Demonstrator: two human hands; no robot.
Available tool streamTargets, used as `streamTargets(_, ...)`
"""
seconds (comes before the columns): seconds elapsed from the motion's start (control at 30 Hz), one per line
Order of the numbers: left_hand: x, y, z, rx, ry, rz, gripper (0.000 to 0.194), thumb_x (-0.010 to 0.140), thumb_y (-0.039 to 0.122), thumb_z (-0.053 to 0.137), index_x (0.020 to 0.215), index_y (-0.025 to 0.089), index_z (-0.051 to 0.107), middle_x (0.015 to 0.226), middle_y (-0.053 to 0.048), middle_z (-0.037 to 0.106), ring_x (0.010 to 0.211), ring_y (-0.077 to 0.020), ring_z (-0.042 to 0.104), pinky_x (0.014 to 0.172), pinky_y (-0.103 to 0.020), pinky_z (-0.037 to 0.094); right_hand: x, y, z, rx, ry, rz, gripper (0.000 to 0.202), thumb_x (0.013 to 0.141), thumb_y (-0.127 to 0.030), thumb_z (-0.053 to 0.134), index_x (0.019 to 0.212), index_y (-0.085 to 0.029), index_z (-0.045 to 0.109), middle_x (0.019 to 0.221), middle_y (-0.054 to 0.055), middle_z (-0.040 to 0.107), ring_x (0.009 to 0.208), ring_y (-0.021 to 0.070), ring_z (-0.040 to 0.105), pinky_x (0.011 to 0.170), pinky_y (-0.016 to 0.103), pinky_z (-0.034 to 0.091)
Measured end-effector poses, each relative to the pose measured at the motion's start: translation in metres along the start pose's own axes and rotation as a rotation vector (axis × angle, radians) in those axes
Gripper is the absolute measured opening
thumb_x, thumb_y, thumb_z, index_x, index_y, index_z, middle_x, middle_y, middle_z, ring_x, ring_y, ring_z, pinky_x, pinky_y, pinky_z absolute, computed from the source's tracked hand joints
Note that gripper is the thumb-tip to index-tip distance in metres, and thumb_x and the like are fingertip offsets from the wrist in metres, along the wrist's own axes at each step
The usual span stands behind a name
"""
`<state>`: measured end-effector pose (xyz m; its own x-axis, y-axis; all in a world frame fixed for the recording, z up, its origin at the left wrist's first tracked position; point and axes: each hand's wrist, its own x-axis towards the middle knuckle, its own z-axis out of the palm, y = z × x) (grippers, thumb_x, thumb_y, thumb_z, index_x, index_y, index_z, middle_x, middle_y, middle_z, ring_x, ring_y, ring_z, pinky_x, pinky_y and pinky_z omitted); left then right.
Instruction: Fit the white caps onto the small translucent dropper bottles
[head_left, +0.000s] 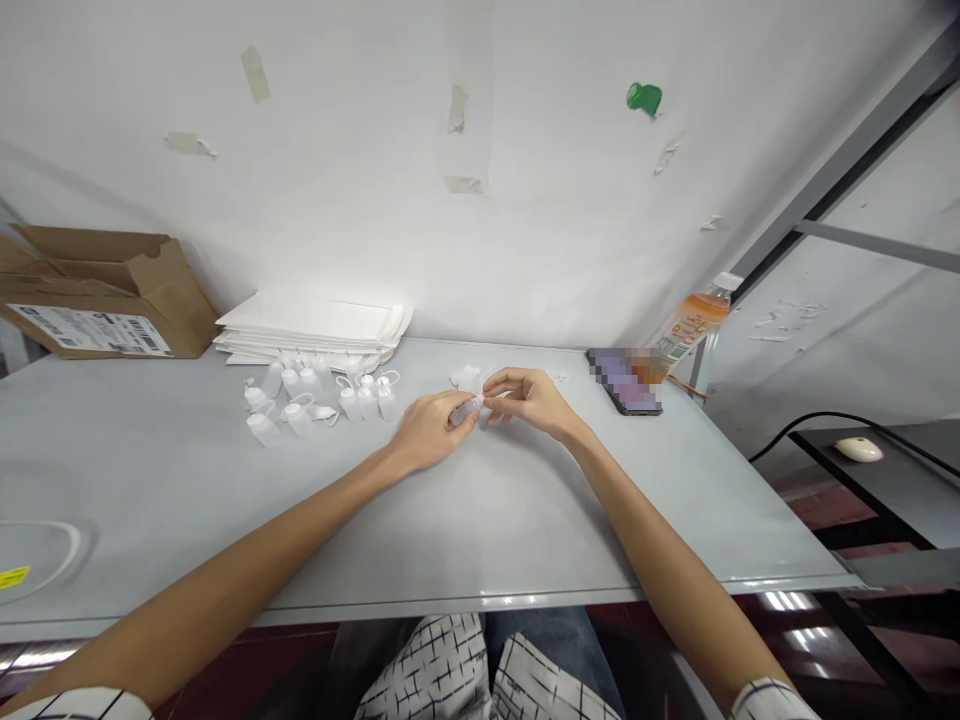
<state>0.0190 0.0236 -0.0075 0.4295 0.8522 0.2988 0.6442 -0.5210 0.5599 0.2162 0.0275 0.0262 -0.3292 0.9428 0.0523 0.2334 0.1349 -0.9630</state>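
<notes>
My left hand (427,430) is wrapped round a small translucent plastic squeeze bottle (463,411), which lies tilted with its neck toward the right. The fingertips of my right hand (536,398) pinch together at the neck end of that bottle, on a small white cap; the exact grip is partly hidden by the fingers. Just behind the two hands lie small white plastic pieces (469,376). To the left of my left hand stands a short row of similar bottles (367,402) with looped cap straps. Farther left is a larger group of these bottles (298,415).
At the back left are a stack of white sheets (315,320) and an open cardboard box (112,290). A phone (626,385) and a drink bottle (690,325) occupy the right side. A white strap with a yellow label (71,545) lies at the left edge.
</notes>
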Motion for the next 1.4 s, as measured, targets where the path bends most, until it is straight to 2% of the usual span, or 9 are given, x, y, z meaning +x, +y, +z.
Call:
streamTargets(0.23,0.002,0.003,-0.006,-0.204,-0.093,-0.103,0.043,0.092,0.042,0.043,0.117,0.017,0.068,0.113,-0.007,0.071,0.085,-0.0206,0.063,0.075,-0.030,0.045,-0.001,-0.003,0.004,-0.015,-0.030,0.027,0.037,0.070,-0.045,0.080,0.087,-0.014,0.068,0.080,0.006,0.072,0.063,0.0171,0.071,0.056,0.026,0.052)
streamTargets(0.33,0.002,0.004,-0.009,-0.342,-0.103,-0.110,0.043,0.094,0.044,0.041,0.113,0.018,0.069,0.109,-0.005,0.071,0.096,-0.0221,0.062,0.083,-0.030,0.044,-0.002,-0.003,0.007,0.002,-0.038,0.025,0.038,0.071,-0.046,0.080,0.089,-0.014,0.068,0.082,0.007,0.073,0.064,0.0168,0.070,0.055,0.025,0.052)
streamTargets(0.53,0.001,0.004,-0.013,-0.429,-0.119,-0.111,0.036,0.094,0.039,0.039,0.101,0.017,0.067,0.080,0.000,0.063,0.070,-0.0148,0.051,0.066,-0.026,0.037,-0.001,0.001,0.014,0.098,-0.018,0.019,0.041,0.068,-0.044,0.082,0.090,-0.014,0.066,0.079,0.006,0.073,0.062,0.0181,0.071,0.055,0.026,0.052)
streamTargets(0.73,0.003,0.003,-0.016,-0.466,-0.145,-0.137,0.031,0.080,0.038,0.063,0.103,0.019,0.053,0.061,0.009,0.041,0.052,-0.0087,0.033,0.053,-0.021,0.027,-0.001,0.001,0.013,-0.024,0.013,0.001,0.035,0.073,-0.044,0.077,0.089,-0.016,0.065,0.076,0.004,0.068,0.059,0.0153,0.064,0.052,0.027,0.048)
streamTargets(0.8,0.004,0.001,-0.016,-0.482,-0.151,-0.147,0.033,0.078,0.039,0.066,0.099,0.021,0.049,0.059,0.010,0.037,0.051,-0.0082,0.033,0.052,-0.020,0.027,0.001,0.005,0.011,-0.167,0.121,-0.084,0.034,0.069,-0.042,0.080,0.088,-0.018,0.064,0.083,0.004,0.065,0.066,0.0151,0.062,0.055,0.027,0.047)
streamTargets(0.93,0.006,-0.004,-0.015,-0.569,-0.221,-0.200,0.033,0.081,0.046,0.063,0.096,0.022,0.045,0.064,0.008,0.047,0.050,-0.0078,0.034,0.050,-0.020,0.028,0.003,0.011,0.010,-0.383,0.262,-0.263,0.042,0.065,-0.038,0.083,0.100,-0.023,0.065,0.110,0.008,0.060,0.102,0.0223,0.059,0.070,0.031,0.051)
streamTargets(1.03,0.008,-0.008,-0.011,-0.569,-0.203,-0.176,0.032,0.084,0.048,0.061,0.094,0.021,0.048,0.074,0.004,0.054,0.054,-0.0084,0.039,0.053,-0.021,0.033,0.003,0.010,0.010,-0.369,0.178,-0.284,0.028,0.073,-0.038,0.077,0.094,-0.023,0.068,0.109,0.008,0.064,0.108,0.0233,0.058,0.080,0.034,0.051)
streamTargets(1.2,0.008,-0.010,-0.005,-0.469,-0.096,-0.064,0.028,0.086,0.046,0.057,0.090,0.019,0.056,0.091,-0.001,0.061,0.083,-0.0161,0.054,0.073,-0.027,0.041,0.000,0.004,0.011,-0.098,-0.035,-0.116,0.024,0.083,-0.040,0.064,0.083,-0.016,0.068,0.078,0.005,0.068,0.072,0.0172,0.064,0.066,0.032,0.051)
streamTargets(1.4,0.004,-0.002,-0.010,-0.361,-0.120,-0.111,0.025,0.089,0.045,0.053,0.093,0.020,0.055,0.084,0.001,0.059,0.074,-0.0150,0.050,0.064,-0.026,0.035,-0.001,0.003,0.012,0.055,-0.065,-0.040,0.021,0.079,-0.034,0.068,0.085,-0.014,0.067,0.074,0.005,0.069,0.066,0.0164,0.067,0.062,0.029,0.052)
